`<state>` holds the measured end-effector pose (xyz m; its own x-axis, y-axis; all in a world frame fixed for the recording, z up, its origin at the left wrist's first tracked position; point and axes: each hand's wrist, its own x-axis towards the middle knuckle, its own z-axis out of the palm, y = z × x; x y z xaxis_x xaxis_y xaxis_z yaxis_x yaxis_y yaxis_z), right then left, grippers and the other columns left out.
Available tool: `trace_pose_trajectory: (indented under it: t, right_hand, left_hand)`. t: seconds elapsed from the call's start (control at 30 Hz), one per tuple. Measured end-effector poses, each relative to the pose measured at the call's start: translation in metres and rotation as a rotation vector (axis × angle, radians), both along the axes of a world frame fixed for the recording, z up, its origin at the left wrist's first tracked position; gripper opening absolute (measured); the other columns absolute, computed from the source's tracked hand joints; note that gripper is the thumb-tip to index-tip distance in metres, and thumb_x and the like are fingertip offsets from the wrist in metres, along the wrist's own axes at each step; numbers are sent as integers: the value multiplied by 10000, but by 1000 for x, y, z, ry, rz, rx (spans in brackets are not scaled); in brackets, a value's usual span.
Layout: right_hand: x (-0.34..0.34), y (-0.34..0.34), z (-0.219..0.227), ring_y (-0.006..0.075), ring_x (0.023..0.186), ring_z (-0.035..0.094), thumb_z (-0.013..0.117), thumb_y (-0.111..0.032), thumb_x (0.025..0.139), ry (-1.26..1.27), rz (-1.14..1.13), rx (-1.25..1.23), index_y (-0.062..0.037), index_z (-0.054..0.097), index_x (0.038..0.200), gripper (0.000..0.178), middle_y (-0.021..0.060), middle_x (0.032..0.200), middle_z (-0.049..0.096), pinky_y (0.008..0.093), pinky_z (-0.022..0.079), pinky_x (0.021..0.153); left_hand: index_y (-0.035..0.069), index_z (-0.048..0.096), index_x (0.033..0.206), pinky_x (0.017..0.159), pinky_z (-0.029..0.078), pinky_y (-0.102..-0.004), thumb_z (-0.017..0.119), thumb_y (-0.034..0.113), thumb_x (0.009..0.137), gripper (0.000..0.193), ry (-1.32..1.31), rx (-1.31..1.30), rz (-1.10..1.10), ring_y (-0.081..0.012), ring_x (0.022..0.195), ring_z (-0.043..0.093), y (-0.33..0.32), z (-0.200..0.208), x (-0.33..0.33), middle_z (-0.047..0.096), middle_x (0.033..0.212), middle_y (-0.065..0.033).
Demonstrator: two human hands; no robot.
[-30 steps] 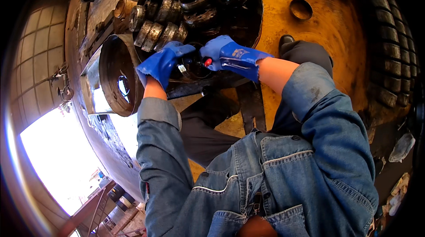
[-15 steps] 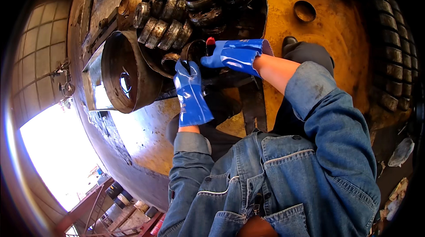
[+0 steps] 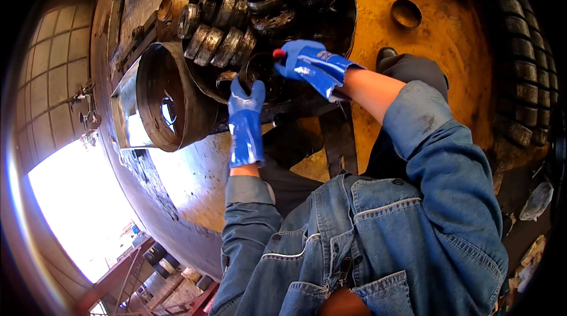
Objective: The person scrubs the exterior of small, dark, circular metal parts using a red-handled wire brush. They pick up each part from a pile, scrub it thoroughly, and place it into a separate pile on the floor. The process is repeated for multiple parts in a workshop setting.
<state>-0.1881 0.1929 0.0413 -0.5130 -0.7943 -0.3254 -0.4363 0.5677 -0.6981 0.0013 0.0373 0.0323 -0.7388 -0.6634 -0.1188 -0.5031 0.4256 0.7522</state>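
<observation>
Both hands shift slightly: our left hand (image 3: 245, 118) keeps gripping the dark ring (image 3: 260, 74), our right hand (image 3: 310, 65) lowers its red-tipped tool (image 3: 277, 54) toward it.

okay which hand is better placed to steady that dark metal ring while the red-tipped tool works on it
Probably the left hand: its fingers already touch the dark ring's near rim. The right hand is busy gripping the red-tipped tool at the ring's far edge.

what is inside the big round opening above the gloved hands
The opening holds rows of worn metal rings, stacked on edge, and darker rings higher up. The left hand and right hand cover a dark ring; deeper parts are in shadow.
</observation>
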Motion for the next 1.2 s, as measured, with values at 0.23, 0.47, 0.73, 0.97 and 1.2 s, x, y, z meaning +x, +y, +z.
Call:
trace_pose_trajectory:
  t: [0.23,0.47,0.73,0.97,1.2]
  right_hand:
    - [-18,13,24,350,1055,712,641,-380,904,-148,-63,307,-151,752,1153,356,141,1132,744,441,562,910]
    - [-17,10,14,322,968,706,636,-464,948,-96,-133,-189,-163,745,1135,370,133,1023,751,407,564,883]
    - [-20,42,46,390,991,697,650,-484,876,-430,-132,-22,-47,745,1097,499,208,1048,740,437,542,879]
    - [-23,40,27,396,931,707,656,-377,872,-217,-104,72,-47,730,1118,418,227,1018,726,438,553,807]
    - [-20,36,26,367,956,710,640,-529,841,-353,-66,-19,-77,748,1092,529,202,995,740,443,544,846]
  left_hand:
    - [-55,635,1214,798,578,-316,721,105,878,382,-54,168,93,-156,852,691,-2,5,-12,726,1029,-96]
    - [-58,633,1226,840,567,-314,762,163,816,483,30,243,30,-179,925,694,15,29,-39,737,1056,-134]
    - [-63,629,1227,869,559,-326,775,156,814,490,10,-10,23,-204,945,698,27,50,-54,739,1075,-130]
    - [-51,637,1199,877,554,-328,770,130,811,448,64,62,-70,-193,940,691,-3,18,-37,736,1060,-115]
    - [-53,626,1215,800,566,-316,778,89,824,443,15,122,-68,-181,897,675,-2,20,-44,701,1084,-109]
